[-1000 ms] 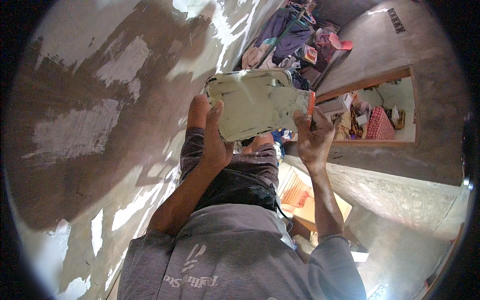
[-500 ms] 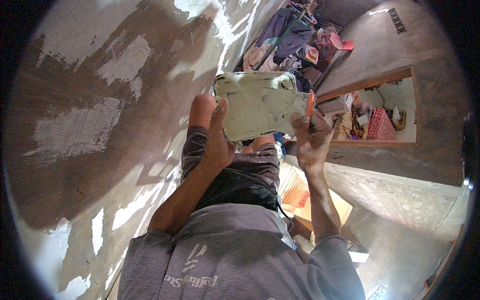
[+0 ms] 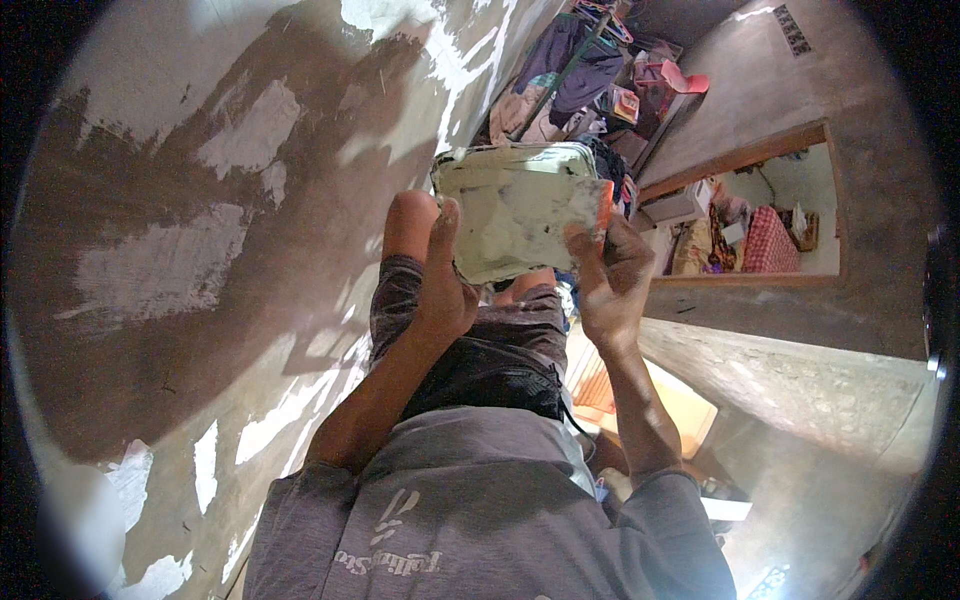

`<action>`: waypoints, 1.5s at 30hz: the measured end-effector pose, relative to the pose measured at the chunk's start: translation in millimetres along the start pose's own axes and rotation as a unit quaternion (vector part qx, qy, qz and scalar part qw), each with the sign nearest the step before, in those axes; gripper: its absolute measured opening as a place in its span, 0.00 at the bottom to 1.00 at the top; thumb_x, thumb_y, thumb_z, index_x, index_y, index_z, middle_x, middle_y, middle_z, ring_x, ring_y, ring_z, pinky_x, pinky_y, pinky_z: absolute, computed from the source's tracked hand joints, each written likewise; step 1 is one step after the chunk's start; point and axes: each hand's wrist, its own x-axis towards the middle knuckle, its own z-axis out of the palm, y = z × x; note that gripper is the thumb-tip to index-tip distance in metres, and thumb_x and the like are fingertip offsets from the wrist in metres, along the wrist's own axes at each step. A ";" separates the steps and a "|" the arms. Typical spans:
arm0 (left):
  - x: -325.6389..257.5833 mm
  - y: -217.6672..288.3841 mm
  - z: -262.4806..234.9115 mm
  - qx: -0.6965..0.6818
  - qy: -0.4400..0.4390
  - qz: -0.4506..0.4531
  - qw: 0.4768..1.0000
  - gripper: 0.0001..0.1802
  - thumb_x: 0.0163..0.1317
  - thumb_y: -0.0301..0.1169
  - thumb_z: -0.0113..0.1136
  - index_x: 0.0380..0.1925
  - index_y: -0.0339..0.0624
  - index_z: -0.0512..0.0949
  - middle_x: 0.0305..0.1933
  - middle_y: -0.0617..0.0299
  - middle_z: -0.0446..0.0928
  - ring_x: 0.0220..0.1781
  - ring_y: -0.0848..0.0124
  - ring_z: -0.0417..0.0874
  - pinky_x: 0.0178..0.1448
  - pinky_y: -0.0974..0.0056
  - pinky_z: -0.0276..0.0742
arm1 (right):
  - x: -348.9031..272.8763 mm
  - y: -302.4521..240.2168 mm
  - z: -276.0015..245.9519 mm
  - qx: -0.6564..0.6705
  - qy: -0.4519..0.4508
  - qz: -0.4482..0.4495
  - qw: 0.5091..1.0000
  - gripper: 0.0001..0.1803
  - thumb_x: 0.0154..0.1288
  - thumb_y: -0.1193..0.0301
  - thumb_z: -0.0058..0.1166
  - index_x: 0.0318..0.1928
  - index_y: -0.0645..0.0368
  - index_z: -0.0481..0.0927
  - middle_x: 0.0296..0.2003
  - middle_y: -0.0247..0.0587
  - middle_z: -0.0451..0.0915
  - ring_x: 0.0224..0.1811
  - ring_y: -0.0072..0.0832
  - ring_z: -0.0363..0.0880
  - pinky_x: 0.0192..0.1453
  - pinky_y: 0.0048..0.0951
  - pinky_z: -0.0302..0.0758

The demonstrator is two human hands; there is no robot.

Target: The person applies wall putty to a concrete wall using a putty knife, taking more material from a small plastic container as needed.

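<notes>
Right hand (image 3: 612, 285) closed on the scraper (image 3: 588, 206), gripping at its near right corner: thumb on the upper face, fingers at the orange edge strip and mostly out of sight behind it. Left hand (image 3: 445, 275) clamps the left side of the tray (image 3: 520, 151), thumb up along the left edge toward the far left corner, fingers underneath, hidden. Neither hand is free.

Key relation: scraper lies left of and slightly beyond the right grip, over the right part of the tray. Orange strip sits along the tray's right edge, running roughly away from the body, top leaning a little right. Tray's long axis goes left to right across the body; strip crosses that axis. Right hand is nearer the scraper; left hand is at the opposite end of the tray. Pale paste (image 3: 480, 190) covers the tray's left part and smears the blade; the blade's left border blends into it, so blade-to-paste contact cannot be told.

Further out: tray is held up above the shorts (image 3: 480, 350), knee (image 3: 410, 220) just beyond the left thumb. Patchy wall (image 3: 150, 360) on the left. Hung clothes (image 3: 580, 80) past the tray's far edge, red cap (image 3: 686, 78) near them. Wood-framed opening (image 3: 740, 158) right of the right hand.
</notes>
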 end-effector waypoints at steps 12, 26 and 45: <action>0.2 -0.8 -6.2 0.016 -0.041 -0.010 0.999 0.32 0.61 0.56 0.38 0.56 0.44 0.60 0.51 0.56 0.69 0.52 0.64 0.73 0.53 0.61 0.73 | -12.8 -2.5 12.5 -0.036 -0.052 0.030 0.998 0.06 0.55 0.78 0.50 0.34 0.68 0.74 0.26 0.33 0.74 0.27 0.15 0.68 0.30 0.17 0.66; 0.6 -12.3 -10.2 -0.001 -0.037 0.001 0.999 0.30 0.63 0.52 0.35 0.57 0.42 0.56 0.54 0.54 0.65 0.56 0.65 0.69 0.58 0.59 0.69 | -11.8 -10.7 24.1 0.170 0.025 0.142 0.975 0.19 0.54 0.81 0.51 0.46 0.64 0.60 0.31 0.52 0.78 0.30 0.24 0.77 0.31 0.23 0.75; -22.8 32.2 15.6 -0.015 -0.109 -0.051 0.993 0.27 0.65 0.40 0.35 0.58 0.33 0.53 0.58 0.45 0.59 0.62 0.57 0.59 0.65 0.57 0.52 | -0.1 -27.7 -1.8 -0.054 -0.087 -0.038 0.994 0.13 0.48 0.68 0.64 0.31 0.63 0.78 0.24 0.33 0.76 0.27 0.19 0.70 0.32 0.24 0.70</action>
